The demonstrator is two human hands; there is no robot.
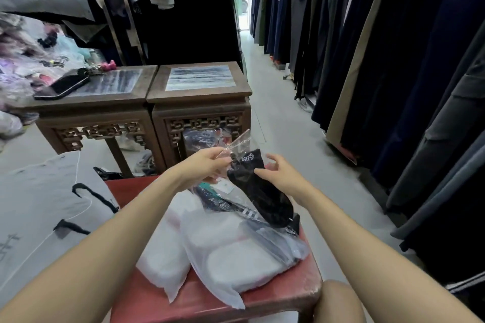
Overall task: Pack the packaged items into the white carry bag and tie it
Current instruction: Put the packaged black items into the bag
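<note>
A pair of black socks [262,189] in a clear plastic sleeve is held above a red plastic stool [283,294]. My left hand [207,165] pinches the sleeve's clear top flap. My right hand [282,174] touches the right side of the socks with its fingers loosely spread. Below them on the stool lie white packaged items [236,259] in frosted bags, and a dark striped packaged item [236,208] rests on top of them. I cannot tell which white plastic is the carry bag.
Two carved wooden side tables [199,102] stand ahead, the left one bearing a black phone case [65,85] and keys. Dark trousers [393,60] hang along the right. A grey printed cloth [47,212] lies at the left. A tiled aisle [283,123] runs forward.
</note>
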